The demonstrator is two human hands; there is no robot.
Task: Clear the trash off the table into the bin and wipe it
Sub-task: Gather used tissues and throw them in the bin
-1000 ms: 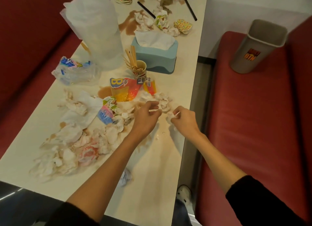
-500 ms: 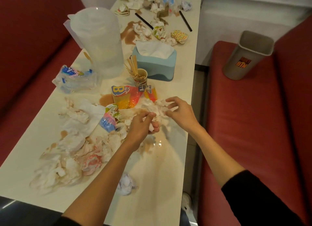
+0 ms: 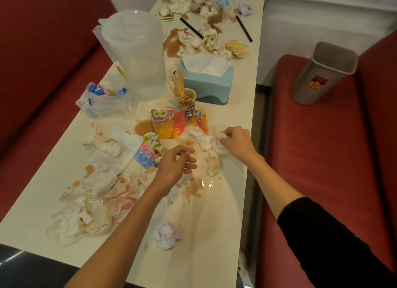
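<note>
The cream table [image 3: 214, 234] is littered with stained crumpled tissues [image 3: 92, 193], colourful snack wrappers [image 3: 169, 124] and brown spills [image 3: 142, 126]. My right hand [image 3: 237, 142] grips a wad of stained white tissues [image 3: 206, 139] near the table's right edge. My left hand [image 3: 175, 166] hovers just left of that wad with loosely curled fingers, holding nothing I can see. A blue and pink wrapper [image 3: 146, 154] lies right beside its fingers. The grey bin [image 3: 322, 75] stands on the red seat at the right.
A clear plastic jug [image 3: 137, 53], a blue tissue box [image 3: 206, 81] and a paper cup of wooden sticks [image 3: 187, 98] stand mid-table. A crushed water bottle [image 3: 103, 100] lies left. More wrappers and two black straws [image 3: 243, 28] lie at the far end. A paper ball [image 3: 167, 235] sits near me.
My right hand has gathered the tissue wad and shifted right along the table's edge. My left hand has let go of the tissues and drawn back a little.
</note>
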